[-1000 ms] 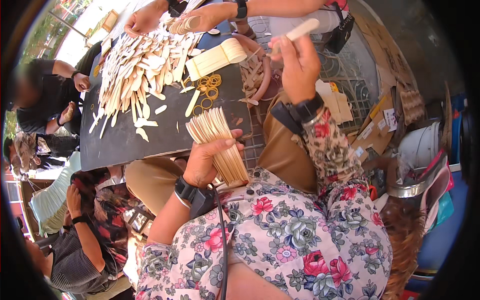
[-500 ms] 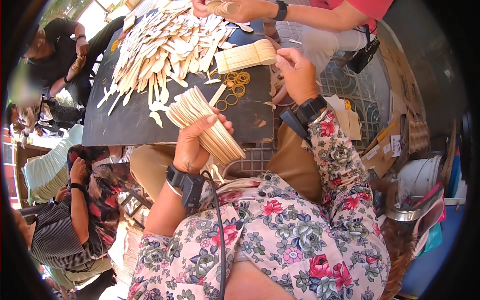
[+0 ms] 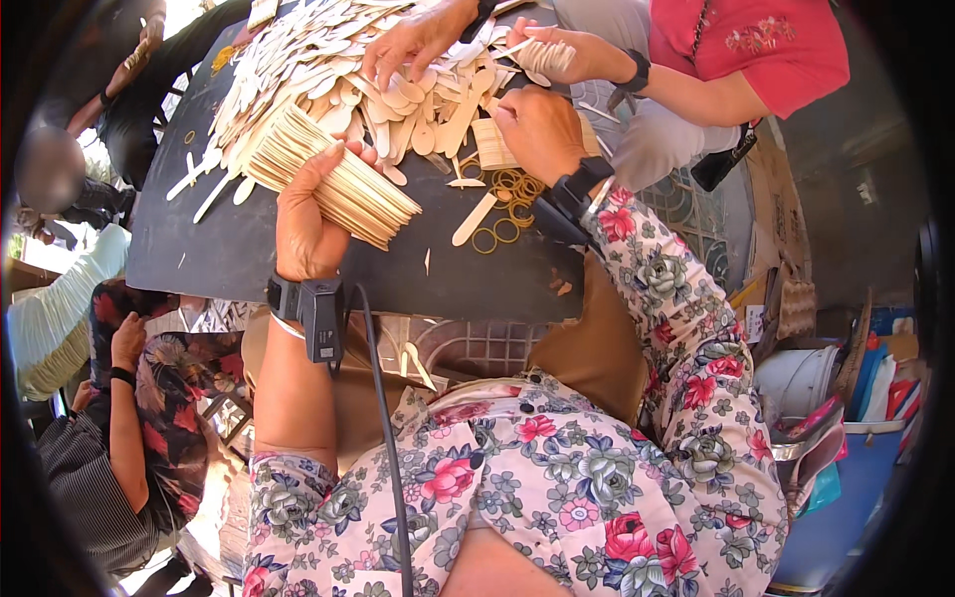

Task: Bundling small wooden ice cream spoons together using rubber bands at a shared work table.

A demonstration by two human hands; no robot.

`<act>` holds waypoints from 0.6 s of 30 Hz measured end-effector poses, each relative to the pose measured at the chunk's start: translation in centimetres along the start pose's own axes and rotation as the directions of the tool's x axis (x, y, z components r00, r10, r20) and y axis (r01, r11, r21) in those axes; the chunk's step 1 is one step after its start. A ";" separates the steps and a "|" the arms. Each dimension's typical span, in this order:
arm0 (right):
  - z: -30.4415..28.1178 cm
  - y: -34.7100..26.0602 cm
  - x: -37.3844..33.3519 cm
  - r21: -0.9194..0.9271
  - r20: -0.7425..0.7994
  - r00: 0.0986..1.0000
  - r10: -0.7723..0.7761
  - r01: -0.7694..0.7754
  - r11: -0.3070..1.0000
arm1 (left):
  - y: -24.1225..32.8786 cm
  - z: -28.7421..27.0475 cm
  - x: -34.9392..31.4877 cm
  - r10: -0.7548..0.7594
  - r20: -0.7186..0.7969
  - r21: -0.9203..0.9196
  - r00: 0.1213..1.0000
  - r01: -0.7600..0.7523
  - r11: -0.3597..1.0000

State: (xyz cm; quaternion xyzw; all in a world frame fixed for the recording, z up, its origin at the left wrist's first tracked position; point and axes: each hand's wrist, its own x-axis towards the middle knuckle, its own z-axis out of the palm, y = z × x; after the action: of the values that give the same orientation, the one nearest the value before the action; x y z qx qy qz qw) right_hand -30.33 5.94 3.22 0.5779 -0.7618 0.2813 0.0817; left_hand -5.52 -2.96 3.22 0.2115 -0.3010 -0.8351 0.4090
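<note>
My left hand [image 3: 316,217] is closed round a thick stack of flat wooden cutlery [image 3: 328,179], held tilted above the table's near left part. My right hand [image 3: 542,129] is at the right edge of a big loose pile of wooden spoons [image 3: 308,75]. Its fingers are curled toward the pile, and whether a piece is between them is hidden. Partly under that hand lies a banded bundle of wooden cutlery [image 3: 491,145]. Yellow rubber bands [image 3: 515,189] lie just in front of it, beside a single wooden stick [image 3: 475,219].
The dark table [image 3: 398,284] carries everything. Across it, a co-worker's hand [image 3: 418,45] reaches into the pile, and their other hand [image 3: 587,55] holds several wooden spoons. More people sit at the left. A blue bin [image 3: 846,497] and white bucket [image 3: 796,378] stand at the right.
My left hand has moved left and slightly up with its stack. My right hand has gone left to the pile's edge. The co-worker's one hand now reaches into the pile.
</note>
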 end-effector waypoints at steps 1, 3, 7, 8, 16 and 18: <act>0.9 0.4 1.1 -0.100 0.024 1.000 -0.016 0.018 0.995 | 0.1 -0.3 0.1 -0.012 -0.005 0.000 1.000 0.012 1.000; 1.1 -0.3 2.6 -0.183 0.109 0.993 0.042 -0.022 0.983 | 0.5 -0.8 0.0 -0.061 -0.003 -0.002 0.998 0.061 0.998; 1.9 -1.3 5.0 -0.308 0.203 0.955 0.216 -0.147 0.940 | 0.4 0.1 -0.7 -0.035 -0.086 -0.002 0.996 0.035 0.999; 1.9 -1.6 5.2 -0.311 0.227 0.943 0.244 -0.167 0.935 | 0.5 0.2 -1.0 -0.033 -0.094 -0.008 0.995 0.033 0.999; 2.8 -1.8 6.2 -0.253 0.248 0.862 0.442 -0.382 0.889 | 0.7 0.4 -2.0 -0.143 -0.099 0.049 0.985 0.148 0.988; 3.2 -1.4 6.3 -0.283 0.195 0.882 0.429 -0.368 0.886 | 0.6 0.6 -2.1 -0.150 -0.098 0.052 0.984 0.156 0.986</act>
State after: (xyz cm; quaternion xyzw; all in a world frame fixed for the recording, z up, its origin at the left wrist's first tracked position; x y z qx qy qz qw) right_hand -30.44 -1.23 3.87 0.4245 -0.8970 0.1230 -0.0068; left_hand -4.39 -1.36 4.28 0.2849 -0.2891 -0.8439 0.3509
